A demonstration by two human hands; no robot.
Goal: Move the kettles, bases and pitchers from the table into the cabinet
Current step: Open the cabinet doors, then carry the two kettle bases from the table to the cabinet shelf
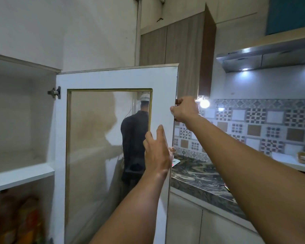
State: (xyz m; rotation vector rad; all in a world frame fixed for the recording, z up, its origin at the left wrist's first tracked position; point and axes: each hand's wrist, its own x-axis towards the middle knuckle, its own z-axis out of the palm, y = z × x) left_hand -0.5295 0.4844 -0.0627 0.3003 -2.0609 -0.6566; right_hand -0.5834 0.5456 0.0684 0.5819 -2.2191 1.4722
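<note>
Cabinet door [113, 80] edge in R hand [184, 110]

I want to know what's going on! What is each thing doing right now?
cabinet door: swung open
upper shelf: bare
lower shelf: holds blurry items
right hand: gripping the door's edge
left hand: open, fingers against the door
range hood light: on

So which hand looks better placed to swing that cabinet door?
The right hand: it is closed around the free edge of the cabinet door. The left hand is open, near the door's inner face.
</note>
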